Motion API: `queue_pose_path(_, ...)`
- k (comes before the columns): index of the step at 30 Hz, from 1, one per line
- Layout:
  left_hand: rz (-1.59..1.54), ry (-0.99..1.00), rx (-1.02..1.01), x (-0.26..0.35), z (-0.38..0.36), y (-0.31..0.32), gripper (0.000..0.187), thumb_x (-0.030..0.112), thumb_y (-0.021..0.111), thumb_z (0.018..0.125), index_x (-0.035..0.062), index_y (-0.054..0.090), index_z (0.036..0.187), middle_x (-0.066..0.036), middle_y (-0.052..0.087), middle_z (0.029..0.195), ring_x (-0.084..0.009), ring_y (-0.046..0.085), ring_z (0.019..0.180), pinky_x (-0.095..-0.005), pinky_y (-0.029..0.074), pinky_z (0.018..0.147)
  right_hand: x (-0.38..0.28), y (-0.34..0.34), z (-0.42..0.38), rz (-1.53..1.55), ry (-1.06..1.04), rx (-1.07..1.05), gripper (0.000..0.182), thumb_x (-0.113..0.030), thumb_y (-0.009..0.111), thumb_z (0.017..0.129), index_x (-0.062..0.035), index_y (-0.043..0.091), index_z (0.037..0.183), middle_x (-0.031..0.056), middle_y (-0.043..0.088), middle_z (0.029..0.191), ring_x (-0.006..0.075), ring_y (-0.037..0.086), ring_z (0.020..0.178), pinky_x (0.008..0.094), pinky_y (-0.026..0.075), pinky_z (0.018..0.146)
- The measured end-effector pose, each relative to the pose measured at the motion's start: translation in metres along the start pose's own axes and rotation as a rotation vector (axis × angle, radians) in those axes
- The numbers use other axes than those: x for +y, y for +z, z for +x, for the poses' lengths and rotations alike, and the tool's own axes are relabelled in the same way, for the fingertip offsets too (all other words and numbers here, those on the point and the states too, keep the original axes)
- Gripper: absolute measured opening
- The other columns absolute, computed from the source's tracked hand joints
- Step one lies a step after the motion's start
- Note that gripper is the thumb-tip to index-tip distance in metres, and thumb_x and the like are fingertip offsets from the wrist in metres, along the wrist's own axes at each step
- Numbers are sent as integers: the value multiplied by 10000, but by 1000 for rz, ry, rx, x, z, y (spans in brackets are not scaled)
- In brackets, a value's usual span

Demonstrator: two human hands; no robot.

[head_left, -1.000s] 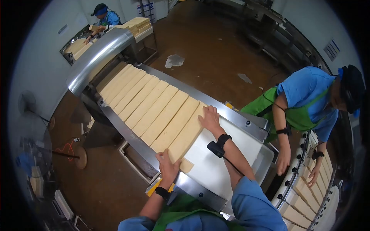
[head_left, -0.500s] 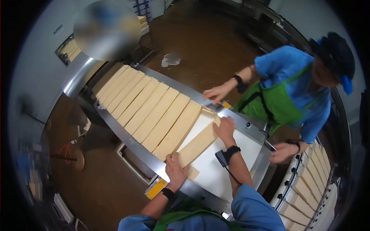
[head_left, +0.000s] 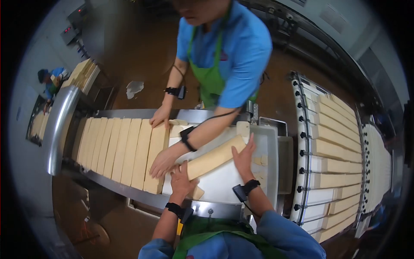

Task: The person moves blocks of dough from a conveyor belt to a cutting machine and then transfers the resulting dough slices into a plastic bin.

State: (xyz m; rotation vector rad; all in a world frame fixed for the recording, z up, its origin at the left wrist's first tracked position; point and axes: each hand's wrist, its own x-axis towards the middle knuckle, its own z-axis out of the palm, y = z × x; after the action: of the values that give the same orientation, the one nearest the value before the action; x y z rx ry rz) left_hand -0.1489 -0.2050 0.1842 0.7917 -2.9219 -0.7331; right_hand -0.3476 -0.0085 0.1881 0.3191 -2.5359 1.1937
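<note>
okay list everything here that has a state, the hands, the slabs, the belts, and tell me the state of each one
Left hand: gripping the near end of the lifted slab.
Right hand: holding its far end.
Lifted slab: angled across the white belt.
Co-worker's hands: on the row of slabs.
Right conveyor: loaded with slabs.

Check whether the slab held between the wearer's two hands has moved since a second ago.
Yes. The slab has left the row of slabs and swung askew onto the white belt, left hand and right hand at its ends.
</note>
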Motion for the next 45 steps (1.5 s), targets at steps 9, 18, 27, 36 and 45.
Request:
queue_pose_path(9,-34,15,38,50,-8,5,842,312,919,644,119,527,1364,-196,484,1378,-418,497,1262,-531,435,1041,28,-63,8,-66,201,-237,597,-322,821,835,-23,613,1307,223,563,1182,410,615,1093,488,531,928)
queue_pose_path(18,-248,514,266,250,-53,48,747,51,815,703,124,540,1393,-180,465,1383,-436,470,1262,-528,447,1019,89,-300,-19,-206,155,422,456,-212,712,909,-16,594,1304,205,609,1175,414,623,1064,481,524,881)
queue_pose_path(27,-119,749,-153,440,-141,69,829,180,900,708,158,514,1441,-193,460,1366,-442,482,1180,-535,479,944,247,-472,-62,-394,422,639,389,-289,643,985,-21,634,1268,213,645,1116,427,653,1023,487,528,871)
queue_pose_path(36,-11,842,-513,526,-163,112,862,268,880,752,62,436,1461,-222,480,1230,-460,537,1096,-529,499,893,335,-537,-39,-604,777,137,651,-565,569,977,19,616,1261,296,669,1146,440,668,1085,540,498,961)
queue_pose_path(45,52,873,-514,532,-167,122,882,343,840,818,39,404,1521,-268,453,1284,-498,569,1015,-538,486,890,322,-547,-31,-645,907,-28,728,-629,548,958,-5,580,1332,295,674,1218,417,639,1183,636,309,1130)
